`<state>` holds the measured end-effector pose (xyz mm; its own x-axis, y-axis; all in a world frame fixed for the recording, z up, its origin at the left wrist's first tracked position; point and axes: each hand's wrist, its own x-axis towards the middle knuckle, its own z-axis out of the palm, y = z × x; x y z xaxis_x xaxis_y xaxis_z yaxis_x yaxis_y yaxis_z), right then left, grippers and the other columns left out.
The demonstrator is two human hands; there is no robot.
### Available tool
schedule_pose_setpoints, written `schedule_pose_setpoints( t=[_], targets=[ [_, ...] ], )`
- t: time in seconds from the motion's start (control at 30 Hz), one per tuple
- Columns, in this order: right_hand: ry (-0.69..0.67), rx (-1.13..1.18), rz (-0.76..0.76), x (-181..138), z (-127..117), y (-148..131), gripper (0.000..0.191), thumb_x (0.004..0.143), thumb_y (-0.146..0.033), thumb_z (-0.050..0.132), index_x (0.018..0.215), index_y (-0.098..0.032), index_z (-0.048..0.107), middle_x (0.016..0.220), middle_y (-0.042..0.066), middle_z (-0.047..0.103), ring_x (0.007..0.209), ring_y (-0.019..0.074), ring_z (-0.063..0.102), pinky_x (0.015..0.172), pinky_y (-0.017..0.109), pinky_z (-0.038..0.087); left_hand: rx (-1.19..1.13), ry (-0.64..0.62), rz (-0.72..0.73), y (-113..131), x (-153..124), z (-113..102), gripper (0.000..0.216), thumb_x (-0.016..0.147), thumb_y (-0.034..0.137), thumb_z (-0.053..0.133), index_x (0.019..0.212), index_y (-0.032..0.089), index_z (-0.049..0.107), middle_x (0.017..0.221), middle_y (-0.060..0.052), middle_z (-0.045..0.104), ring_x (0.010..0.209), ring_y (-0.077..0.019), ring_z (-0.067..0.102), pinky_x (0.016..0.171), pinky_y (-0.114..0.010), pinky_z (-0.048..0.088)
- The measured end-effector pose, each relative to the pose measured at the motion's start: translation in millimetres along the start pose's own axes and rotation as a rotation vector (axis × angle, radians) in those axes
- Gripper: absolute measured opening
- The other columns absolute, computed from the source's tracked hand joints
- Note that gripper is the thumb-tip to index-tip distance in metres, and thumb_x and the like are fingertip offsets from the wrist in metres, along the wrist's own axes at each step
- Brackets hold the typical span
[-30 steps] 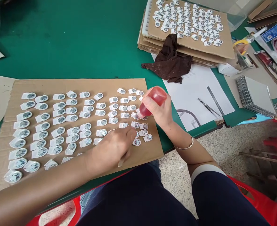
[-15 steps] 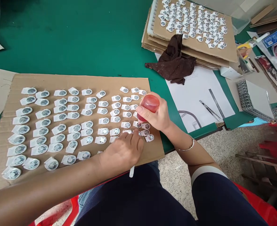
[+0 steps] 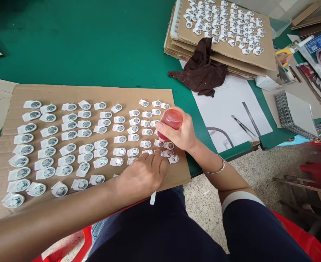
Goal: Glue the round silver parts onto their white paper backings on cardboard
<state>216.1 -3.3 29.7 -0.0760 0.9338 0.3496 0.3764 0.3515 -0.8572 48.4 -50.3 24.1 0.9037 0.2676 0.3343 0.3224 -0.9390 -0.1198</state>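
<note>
Round silver-and-white pieces [image 3: 52, 141] lie rowed, finished share unclear; right grip [image 3: 182, 135] clasps translucent red bottle [image 3: 171, 119], left grip [image 3: 142, 172] white-handled tool [image 3: 153, 198].

The left hand [image 3: 142, 173] hides all but one end of a slim white implement [image 3: 153, 198]. The right hand [image 3: 186, 134] partly covers a rounded, translucent red bottle [image 3: 171, 119], whose tip is too small to make out. The left edge crops the brown cardboard sheet [image 3: 130, 95].
</note>
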Motion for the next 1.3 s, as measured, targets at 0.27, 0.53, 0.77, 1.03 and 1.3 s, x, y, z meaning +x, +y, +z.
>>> schedule_pose_setpoints(
  t=[0.27,0.53,0.77,1.03,1.3],
  targets=[
    [-0.017,0.014,0.063,-0.3,-0.2,1.7,0.032,0.073,-0.048,0.068,0.081,-0.022,0.052,0.071,0.000,0.061,0.064,0.0157,0.059,0.063,0.033,0.052,0.008,-0.019,0.011,-0.6,-1.1,-1.4,0.016,0.080,0.001,0.040,0.085,0.005,0.055,0.093,-0.026,0.065,0.073,-0.0259,0.066,0.055,-0.032,0.052],
    [-0.024,-0.020,0.048,0.4,-1.2,3.2,0.031,0.076,-0.050,0.064,0.079,-0.022,0.051,0.073,0.001,0.061,0.066,0.0169,0.059,0.065,0.034,0.052,-0.002,-0.021,0.013,-0.8,-0.3,-1.8,0.016,0.079,0.000,0.041,0.085,0.003,0.055,0.092,-0.026,0.065,0.071,-0.0269,0.066,0.054,-0.034,0.052],
    [-0.038,0.013,0.057,0.2,-1.2,2.6,0.032,0.075,-0.050,0.065,0.079,-0.022,0.051,0.071,0.001,0.060,0.063,0.0162,0.059,0.063,0.033,0.051,0.001,-0.014,0.019,-1.3,-0.8,-1.5,0.016,0.080,0.000,0.041,0.086,0.003,0.055,0.092,-0.026,0.065,0.072,-0.0267,0.066,0.054,-0.033,0.052],
    [-0.014,0.004,0.035,1.1,-0.9,3.6,0.031,0.074,-0.049,0.067,0.077,-0.022,0.052,0.069,0.000,0.060,0.062,0.0156,0.057,0.061,0.032,0.050,0.007,-0.009,0.021,-1.4,-1.2,-1.3,0.017,0.081,0.000,0.040,0.088,0.002,0.055,0.091,-0.026,0.065,0.070,-0.0257,0.066,0.053,-0.033,0.051],
    [0.000,-0.014,0.055,0.8,-1.1,6.1,0.030,0.076,-0.049,0.064,0.079,-0.022,0.050,0.064,-0.002,0.057,0.059,0.0150,0.057,0.061,0.032,0.050,0.005,-0.024,0.024,-0.4,-2.2,-1.0,0.017,0.080,-0.001,0.039,0.086,0.004,0.054,0.092,-0.026,0.064,0.072,-0.0267,0.066,0.055,-0.033,0.051]
  ],
)
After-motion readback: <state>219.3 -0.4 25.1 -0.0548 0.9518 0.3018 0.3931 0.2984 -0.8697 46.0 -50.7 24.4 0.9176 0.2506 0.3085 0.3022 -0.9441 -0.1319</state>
